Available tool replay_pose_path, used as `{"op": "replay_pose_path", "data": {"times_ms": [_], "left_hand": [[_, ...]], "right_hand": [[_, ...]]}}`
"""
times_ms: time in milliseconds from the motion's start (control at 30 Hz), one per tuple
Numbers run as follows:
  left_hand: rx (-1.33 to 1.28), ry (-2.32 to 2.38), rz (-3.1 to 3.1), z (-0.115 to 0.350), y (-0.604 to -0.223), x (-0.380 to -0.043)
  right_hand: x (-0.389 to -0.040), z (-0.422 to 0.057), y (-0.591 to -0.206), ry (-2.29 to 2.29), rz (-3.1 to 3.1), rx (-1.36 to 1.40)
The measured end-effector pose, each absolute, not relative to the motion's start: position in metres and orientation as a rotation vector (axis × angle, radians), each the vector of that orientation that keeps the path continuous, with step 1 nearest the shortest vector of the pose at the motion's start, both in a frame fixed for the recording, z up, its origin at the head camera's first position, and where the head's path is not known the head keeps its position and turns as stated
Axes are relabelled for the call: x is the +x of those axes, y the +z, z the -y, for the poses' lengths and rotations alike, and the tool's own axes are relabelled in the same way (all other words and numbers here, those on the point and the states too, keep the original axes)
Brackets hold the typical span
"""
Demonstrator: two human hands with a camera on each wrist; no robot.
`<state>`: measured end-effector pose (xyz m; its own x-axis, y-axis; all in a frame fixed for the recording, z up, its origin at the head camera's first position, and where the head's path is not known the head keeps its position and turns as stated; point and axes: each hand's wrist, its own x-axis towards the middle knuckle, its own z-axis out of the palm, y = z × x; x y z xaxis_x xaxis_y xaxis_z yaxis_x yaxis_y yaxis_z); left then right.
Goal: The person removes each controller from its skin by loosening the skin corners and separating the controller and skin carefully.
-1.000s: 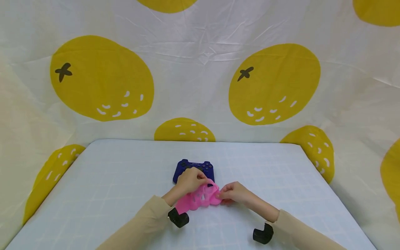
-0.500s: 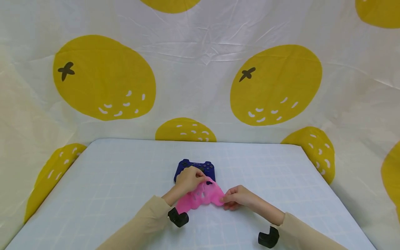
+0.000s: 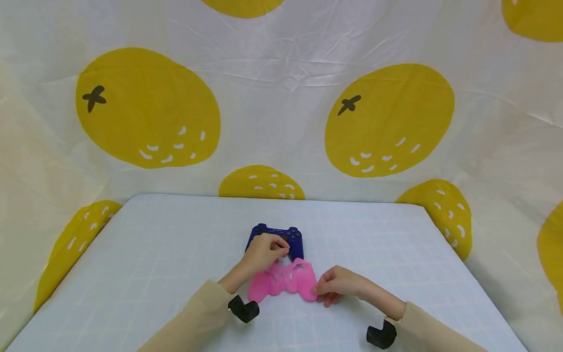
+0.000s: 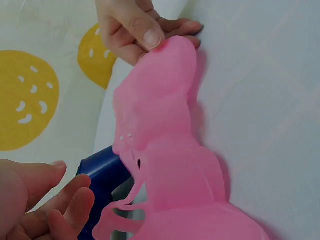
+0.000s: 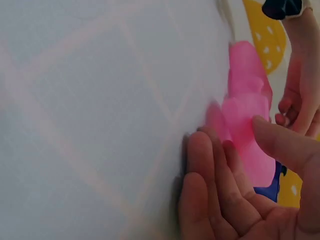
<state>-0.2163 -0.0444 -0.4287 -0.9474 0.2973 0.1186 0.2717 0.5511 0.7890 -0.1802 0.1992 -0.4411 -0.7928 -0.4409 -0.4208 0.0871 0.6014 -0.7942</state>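
Observation:
A pink silicone controller cover (image 3: 260,287) lies on the cloth, its two grip ends toward the front. My right hand (image 3: 340,286) pinches the end of its right grip; in the right wrist view the thumb presses on the cover (image 5: 245,75) with fingers underneath. Behind the cover sits a dark blue game controller (image 3: 296,241), partly hidden by my left hand (image 3: 263,252). That hand hovers over the controller's left part. The left wrist view shows its thumb and fingers (image 4: 75,192) apart, holding nothing, beside the cover's cut-out openings.
A pale checked cloth (image 3: 176,244) covers the table. Behind it and at both sides hangs a white curtain (image 3: 272,122) printed with yellow fruit. A black wrist camera (image 3: 243,309) is worn on each forearm.
My left hand has let go of the cover's upper edge. The cover has dropped flatter and nearer the front. My right hand has moved slightly right and forward with its grip end.

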Motion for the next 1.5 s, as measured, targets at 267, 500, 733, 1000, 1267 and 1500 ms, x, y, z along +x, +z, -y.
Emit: {"op": "replay_pose_path", "data": {"times_ms": [267,500,733,1000,1267,1500], "left_hand": [[0.198,1.421,-2.840,0.083,-0.426,-0.184],[0.154,1.352,-2.674,0.094,-0.442,-0.174],[0.132,1.384,-2.497,0.092,-0.454,-0.183],[0.021,1.529,-2.288,0.095,-0.455,-0.184],[0.014,1.646,-2.320,0.094,-0.457,-0.184],[0.109,1.674,-2.463,0.082,-0.452,-0.185]], "right_hand": [[-0.184,-0.204,-0.429,-1.006,-2.279,-0.355],[-0.195,-0.197,-0.431,-1.109,-2.376,-0.311],[-0.200,-0.188,-0.436,-1.166,-2.324,-0.282],[-0.202,-0.192,-0.438,-1.256,-2.203,-0.256],[-0.203,-0.201,-0.439,-1.415,-2.067,-0.261],[-0.205,-0.214,-0.438,-1.472,-2.045,-0.231]]}}
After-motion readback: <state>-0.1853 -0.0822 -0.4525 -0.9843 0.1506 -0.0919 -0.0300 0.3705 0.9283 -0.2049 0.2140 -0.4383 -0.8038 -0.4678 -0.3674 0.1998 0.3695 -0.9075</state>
